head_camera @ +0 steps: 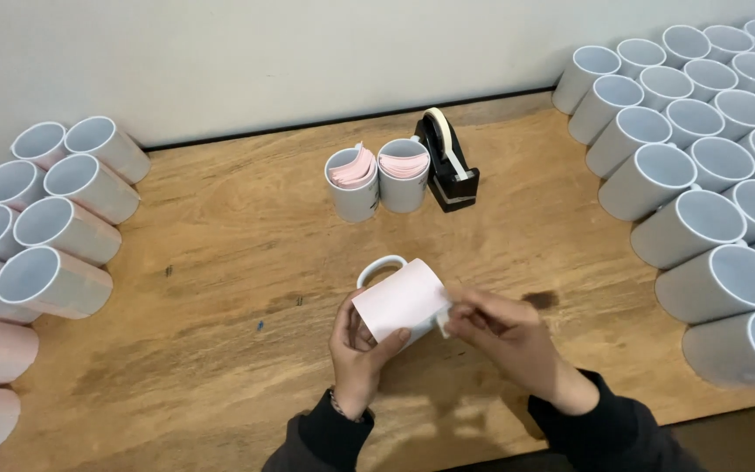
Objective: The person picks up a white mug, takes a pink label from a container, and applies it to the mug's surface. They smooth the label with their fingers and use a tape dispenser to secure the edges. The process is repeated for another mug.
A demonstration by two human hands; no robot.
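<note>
Left hand (358, 350) grips mug (384, 280) over bench (220, 262), near edge. Right hand (495, 328) pinches tape piece (443, 323) at edge of pink sheet (402, 299). Note: hold sheet taut and square; press tape flat along the seam.

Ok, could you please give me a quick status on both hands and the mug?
Left hand grips white mug, pink sheet wrapped round it. Right hand pinches sheet's edge. Tape dispenser beyond, nothing in the way.
</note>
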